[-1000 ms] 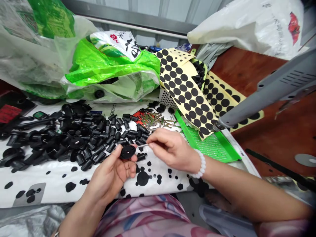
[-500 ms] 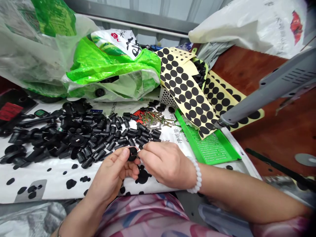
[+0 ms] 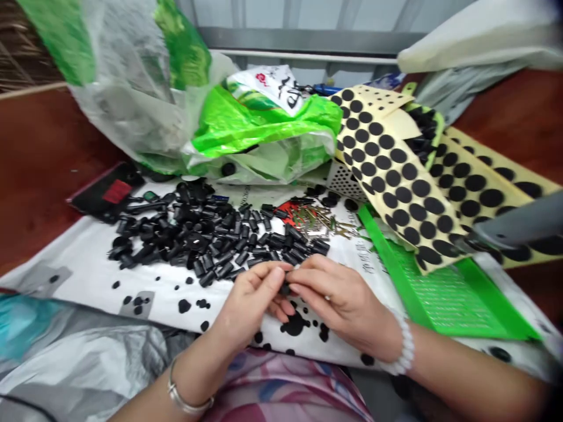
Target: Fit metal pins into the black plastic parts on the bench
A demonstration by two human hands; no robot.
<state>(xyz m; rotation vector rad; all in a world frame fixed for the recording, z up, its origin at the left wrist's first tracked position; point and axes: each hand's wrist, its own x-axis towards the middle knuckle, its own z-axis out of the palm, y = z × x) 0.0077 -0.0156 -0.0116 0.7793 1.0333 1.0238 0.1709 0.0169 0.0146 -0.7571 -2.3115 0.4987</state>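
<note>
A small black round part (image 3: 285, 288) sits between my two hands, mostly covered by fingers. My left hand (image 3: 256, 296) pinches it between thumb and fingers. My right hand (image 3: 336, 296), with a white bead bracelet (image 3: 405, 343) at the wrist, closes its thumb and fingertips at the part's other side; whether a smaller piece is in them is hidden. Just beyond the hands lies a heap of black plastic parts (image 3: 229, 237), many of them short cylinders. Thin metal pieces (image 3: 323, 220) are scattered to the right of that heap.
A green tray (image 3: 457, 299) with rows of small metal bits stands at right, under sheets of black round stickers (image 3: 387, 170). A grey electric screwdriver (image 3: 523, 223) reaches in from the right. Green and white plastic bags (image 3: 264, 138) line the back. A dark pouch (image 3: 108, 190) lies left.
The view has swung left, so everything appears shifted to the right. Both hands stay together around the black part, and the right fingers now cover more of it.
</note>
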